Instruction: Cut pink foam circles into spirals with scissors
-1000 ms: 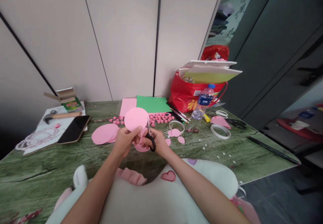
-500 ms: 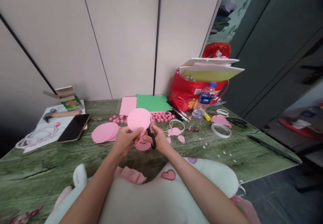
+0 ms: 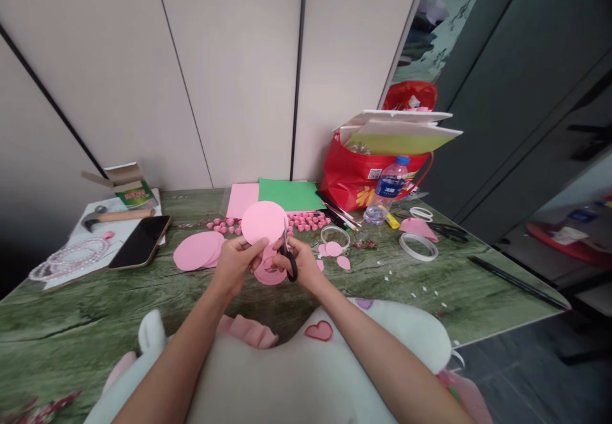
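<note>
My left hand (image 3: 240, 262) pinches the lower edge of a round pink paper disc (image 3: 262, 221), held up above the table. In my right hand (image 3: 300, 261) is a pair of black-handled scissors (image 3: 290, 262), its blades pointing up along the disc's right edge. Just below my hands, a curled pink paper piece (image 3: 271, 274) shows partly, and the fingers hide some of it. A stack of pink paper discs (image 3: 197, 250) lies to the left of my left hand. Small pink paper petals (image 3: 333, 249) are to the right of my right hand.
Pink foam-like pieces (image 3: 308, 221) and a green sheet (image 3: 289, 194) lie behind. To the right are a water bottle (image 3: 388, 188), a red bag (image 3: 337, 178) and a tape roll (image 3: 418, 247). A phone (image 3: 140, 242) and a hammer (image 3: 119, 217) are left. A plush cushion (image 3: 401, 328) is in front.
The pink disc has shifted and tilted up slightly at the scissors. Both hands keep nearly the same place and grip.
</note>
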The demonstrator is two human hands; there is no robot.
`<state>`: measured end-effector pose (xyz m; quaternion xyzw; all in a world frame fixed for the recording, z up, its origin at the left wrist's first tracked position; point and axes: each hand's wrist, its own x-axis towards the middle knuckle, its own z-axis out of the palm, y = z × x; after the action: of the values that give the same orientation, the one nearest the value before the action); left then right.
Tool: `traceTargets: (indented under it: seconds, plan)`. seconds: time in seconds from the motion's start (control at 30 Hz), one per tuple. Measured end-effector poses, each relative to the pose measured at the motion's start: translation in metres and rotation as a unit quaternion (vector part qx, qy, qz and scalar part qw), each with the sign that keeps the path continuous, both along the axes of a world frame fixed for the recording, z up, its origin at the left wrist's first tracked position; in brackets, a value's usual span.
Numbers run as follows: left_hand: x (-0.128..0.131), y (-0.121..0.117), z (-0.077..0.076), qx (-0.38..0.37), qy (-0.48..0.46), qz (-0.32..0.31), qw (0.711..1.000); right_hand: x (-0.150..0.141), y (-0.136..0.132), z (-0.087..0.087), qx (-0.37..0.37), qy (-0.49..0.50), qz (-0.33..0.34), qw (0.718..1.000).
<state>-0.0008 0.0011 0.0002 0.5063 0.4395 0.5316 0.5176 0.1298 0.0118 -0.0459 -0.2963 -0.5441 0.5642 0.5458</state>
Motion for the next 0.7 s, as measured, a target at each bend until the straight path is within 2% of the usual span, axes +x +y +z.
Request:
traceTargets:
  seconds: [0.33, 0.57, 0.7]
  plan:
    - [0.0008, -0.0007, 0.0025, -0.022, -0.039, -0.031, 0.999, -0.0009, -0.0016, -0.0017, 0.004, -0.007, 0.017, 1.000]
    - [-0.0002, 0.0022, -0.0007, -0.018, -0.009, 0.018, 1.000, -0.0021, -0.0029, -0.0021, -0.006, -0.025, 0.035, 0.999]
    - [-0.0005, 0.0021, -0.0007, -0.036, 0.016, 0.012, 0.999, -0.0008, -0.0031, 0.0017, -0.001, -0.015, 0.028, 1.000]
